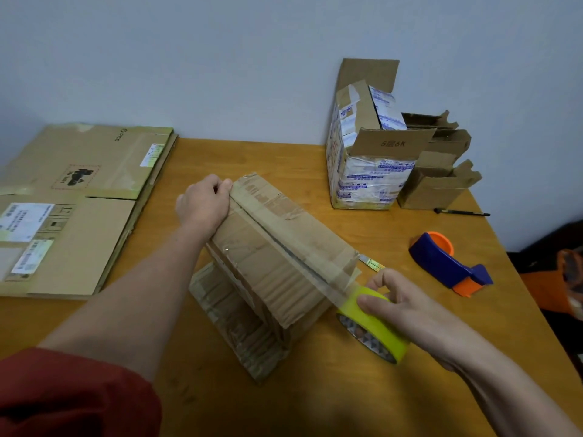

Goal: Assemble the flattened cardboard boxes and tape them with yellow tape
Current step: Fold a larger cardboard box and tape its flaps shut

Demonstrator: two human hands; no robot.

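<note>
So, first the stuff you can't really see: my left hand [204, 205] grips the far end of the cardboard box [277, 257]. Its fingertips curl over that edge out of sight, with the thumb up by the top seam. The box sits tilted in the middle of the wooden table [315, 398], and its own bulk hides its underside. Something dark and orange is cut off at the right edge. Writing-wise, all I can read is "5" and "6K" on a flap of the open box [369, 171] at the back, the one wrapped in printed tape; the character between them is a blur. The labels on the flattened cardboard boxes [79, 197] at the left are too soft to read, and so is the print inside the yellow tape roll [377, 331]. My right hand [402, 305] pinches that roll at the box's near end, thumb on the outer face, fingers over the top. A strip of tape [340, 290] runs from it onto the seam. Both forearms reach forward, with a red sleeve [63, 395] on the left one. A blue and orange tape dispenser [449, 264] and a pen [462, 212] lie off to the right.
</note>
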